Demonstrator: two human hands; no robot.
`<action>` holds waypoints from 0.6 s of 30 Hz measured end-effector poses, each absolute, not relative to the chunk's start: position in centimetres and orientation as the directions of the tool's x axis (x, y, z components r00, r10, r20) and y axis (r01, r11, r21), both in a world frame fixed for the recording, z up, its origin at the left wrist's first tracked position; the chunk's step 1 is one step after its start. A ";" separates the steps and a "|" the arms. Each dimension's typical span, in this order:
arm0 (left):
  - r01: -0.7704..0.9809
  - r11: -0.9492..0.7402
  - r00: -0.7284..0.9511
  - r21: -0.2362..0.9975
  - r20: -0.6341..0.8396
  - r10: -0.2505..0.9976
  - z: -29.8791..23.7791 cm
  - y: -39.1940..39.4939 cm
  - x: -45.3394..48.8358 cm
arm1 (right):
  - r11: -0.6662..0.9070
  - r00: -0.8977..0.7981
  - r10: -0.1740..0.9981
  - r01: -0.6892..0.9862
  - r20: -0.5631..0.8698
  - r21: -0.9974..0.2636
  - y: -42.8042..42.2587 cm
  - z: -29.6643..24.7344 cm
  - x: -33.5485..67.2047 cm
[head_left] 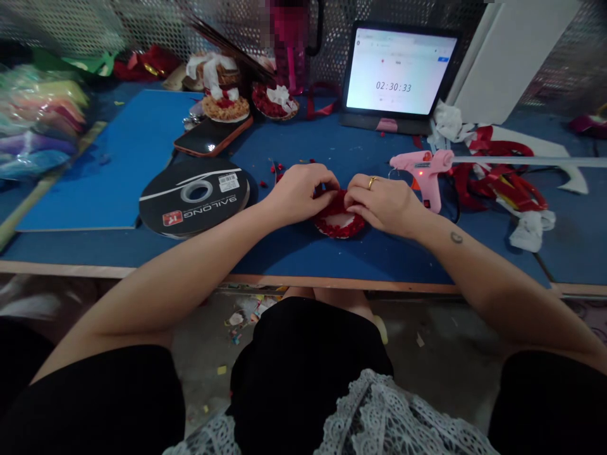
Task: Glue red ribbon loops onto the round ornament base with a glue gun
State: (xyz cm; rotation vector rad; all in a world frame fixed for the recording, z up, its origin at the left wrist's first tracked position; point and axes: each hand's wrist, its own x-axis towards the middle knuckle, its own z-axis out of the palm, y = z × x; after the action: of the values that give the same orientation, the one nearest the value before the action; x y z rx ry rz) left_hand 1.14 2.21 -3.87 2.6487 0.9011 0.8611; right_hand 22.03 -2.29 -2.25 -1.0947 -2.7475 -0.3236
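Observation:
A small round piece with a frilly red rim and a pale middle (341, 227) lies on the blue table in front of me. My left hand (306, 193) bends over its left side, thumb and fingers pinched at the red material. From the right, my right hand (382, 202), with a gold ring, closes its fingertips on the piece's upper right edge. The fingertips partly cover what they grip. Just beyond my right hand rests a pink hot glue gun (429, 174) with a glowing light and a long glue stick in its back.
Left are a black ribbon spool (161, 196), a blue board (109, 164) and a phone (213, 138). Behind stand decorated round pieces (226, 107), a pink bottle (289, 57) and a tablet (398, 72) showing a timer. Red ribbons (502, 148) heap up at right.

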 end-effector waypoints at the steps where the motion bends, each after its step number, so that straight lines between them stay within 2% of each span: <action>1: 0.487 -0.792 0.642 0.368 0.464 0.610 -3.9 2.2 1.1 | 0.727 -0.732 0.638 0.675 0.238 0.126 -2.0 -2.3 22.2; 8: 0.482 -0.794 0.642 0.369 0.469 0.607 -4.0 2.2 1.1 | 0.738 -0.736 0.644 0.669 0.208 0.084 -1.5 -2.2 22.4; 15: 0.440 -0.809 0.590 0.390 0.554 0.588 -3.3 1.8 1.0 | 0.657 -0.568 0.741 0.724 0.359 -0.211 -2.4 -1.2 22.5; 18: 0.397 -0.843 0.585 0.362 0.608 0.537 -3.0 1.3 1.1 | 0.593 -0.483 0.797 0.743 0.364 -0.312 -2.7 -1.0 22.2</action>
State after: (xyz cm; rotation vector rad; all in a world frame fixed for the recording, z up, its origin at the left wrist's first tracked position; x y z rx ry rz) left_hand 1.09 1.28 -3.00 2.6262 0.7820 1.1012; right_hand 22.16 -2.68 -0.96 -1.2252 -2.3504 0.1530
